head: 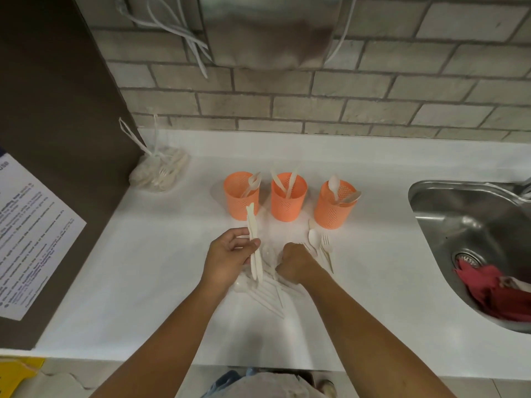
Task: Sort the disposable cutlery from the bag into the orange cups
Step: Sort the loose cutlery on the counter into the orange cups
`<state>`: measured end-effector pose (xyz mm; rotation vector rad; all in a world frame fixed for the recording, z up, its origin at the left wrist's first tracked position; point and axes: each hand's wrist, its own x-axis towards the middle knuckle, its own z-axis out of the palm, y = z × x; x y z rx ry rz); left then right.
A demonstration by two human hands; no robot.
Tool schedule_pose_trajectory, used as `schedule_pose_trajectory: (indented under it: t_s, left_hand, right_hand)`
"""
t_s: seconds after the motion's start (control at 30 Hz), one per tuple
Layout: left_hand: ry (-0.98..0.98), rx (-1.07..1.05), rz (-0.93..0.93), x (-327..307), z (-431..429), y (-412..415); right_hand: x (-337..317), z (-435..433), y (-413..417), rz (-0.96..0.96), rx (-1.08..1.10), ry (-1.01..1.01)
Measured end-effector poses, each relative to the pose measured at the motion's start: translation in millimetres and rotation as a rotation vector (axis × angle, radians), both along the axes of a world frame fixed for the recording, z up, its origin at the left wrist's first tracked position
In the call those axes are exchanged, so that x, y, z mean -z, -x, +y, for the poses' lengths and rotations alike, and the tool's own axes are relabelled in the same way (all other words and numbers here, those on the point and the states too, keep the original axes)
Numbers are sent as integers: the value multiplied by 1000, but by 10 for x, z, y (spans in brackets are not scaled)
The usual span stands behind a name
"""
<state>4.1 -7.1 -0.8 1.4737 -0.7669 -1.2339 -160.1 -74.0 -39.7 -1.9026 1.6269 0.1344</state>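
Note:
Three orange cups stand in a row on the white counter: the left cup point(241, 195), the middle cup point(288, 196) and the right cup point(333, 203), each with a few pale pieces inside. My left hand point(228, 255) grips a couple of cream knives point(253, 245) that point toward the left cup. My right hand point(294, 264) is curled, knuckles up, over a loose pile of cutlery point(270, 294); what it holds is hidden. A spoon and forks point(319, 245) lie beside it. A clear bag of cutlery point(161, 172) sits at the back left.
A steel sink point(471, 225) with a red cloth point(494, 294) in it is at the right. A dark panel point(57, 110) bearing a printed notice point(28, 234) borders the counter on the left. The brick wall point(316, 104) runs behind the cups.

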Motion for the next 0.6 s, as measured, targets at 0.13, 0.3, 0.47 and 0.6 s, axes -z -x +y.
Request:
schedule_pose_trajectory:
  t_s: [0.13,0.3,0.47,0.6]
  left_hand:
    - [28,20,-30,-58,-196,43]
    - [40,39,-66,-88,-370,77]
    - [11,18,-105,-23,-444,80]
    - [-16,-6,-119,24,-467,57]
  right_hand:
    - [80,22,-40,82,-107,108]
    - [61,-25,4,211,-235,188]
    - [-20,-184,130,89,-267,102]
    - [-80,-287,244,-22,-260,10]
